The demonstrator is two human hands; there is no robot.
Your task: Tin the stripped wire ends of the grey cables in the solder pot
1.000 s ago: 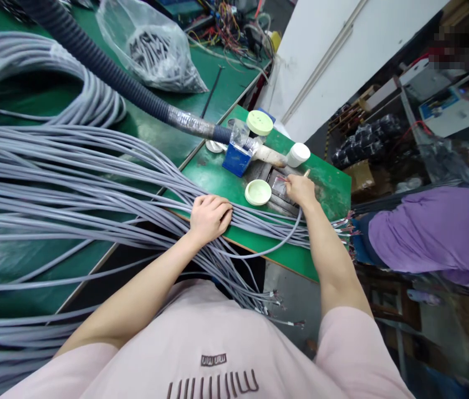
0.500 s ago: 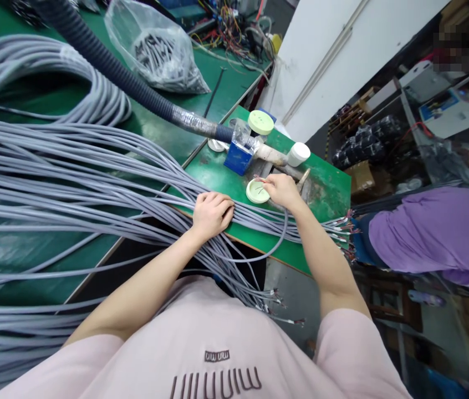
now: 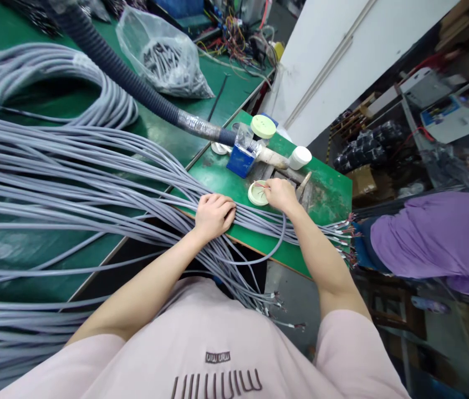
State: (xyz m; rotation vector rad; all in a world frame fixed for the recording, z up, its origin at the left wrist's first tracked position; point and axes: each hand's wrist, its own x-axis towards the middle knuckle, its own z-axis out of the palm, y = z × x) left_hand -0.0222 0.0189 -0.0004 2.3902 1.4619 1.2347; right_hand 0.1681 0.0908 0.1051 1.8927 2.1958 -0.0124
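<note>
My left hand (image 3: 214, 215) lies over the bundle of grey cables (image 3: 143, 172) where it crosses onto the small green table, its fingers curled on the cables. Pinched in my right hand (image 3: 282, 195) is the end of one grey cable (image 3: 283, 226), which loops down and back toward the bundle. The thin bare-looking wires (image 3: 261, 185) of that end point into a shallow pale-green dish (image 3: 251, 198). Whether they touch what is inside cannot be made out. Other cable ends with white and reddish wires (image 3: 345, 230) lie at the table's right edge.
A ribbed hose (image 3: 134, 91) runs to a blue box (image 3: 240, 160) behind the dish. Nearby stand a white tub (image 3: 300, 157) and a green-lidded jar (image 3: 263, 126). Coiled cable (image 3: 110, 102) and a plastic bag (image 3: 168, 61) lie left. A person in purple (image 3: 438, 238) is at right.
My right hand has moved slightly, with the wire ends a little lower over the dish. My left hand stays on the bundle. The whole view has shifted a little.
</note>
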